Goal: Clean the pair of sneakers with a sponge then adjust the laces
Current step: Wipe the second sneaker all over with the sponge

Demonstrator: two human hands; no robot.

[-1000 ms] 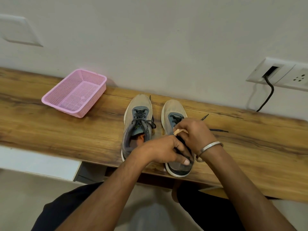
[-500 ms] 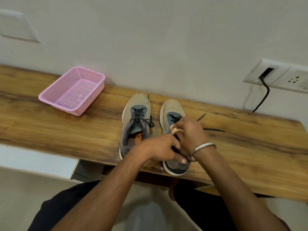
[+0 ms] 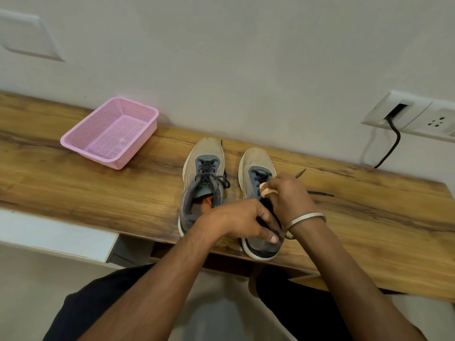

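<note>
Both hands curl over the right sneaker (image 3: 256,166) on the bench (image 3: 98,193): left hand (image 3: 242,219) pinching its dark laces (image 3: 270,210), right hand (image 3: 290,195) gripping them too. The knot itself is hidden beneath the fingers.

Little changes: both hands, left hand (image 3: 242,219) and right hand (image 3: 288,193), stay over the right sneaker (image 3: 259,205) working its lace (image 3: 320,193), shifting only slightly

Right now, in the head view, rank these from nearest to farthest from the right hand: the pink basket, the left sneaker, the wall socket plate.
Measured from the right hand, working at the right sneaker's laces:
1. Left sneaker, just to its left on the shelf.
2. Wall socket plate, up and to the right on the wall.
3. Pink basket, far left, near the wall.
</note>
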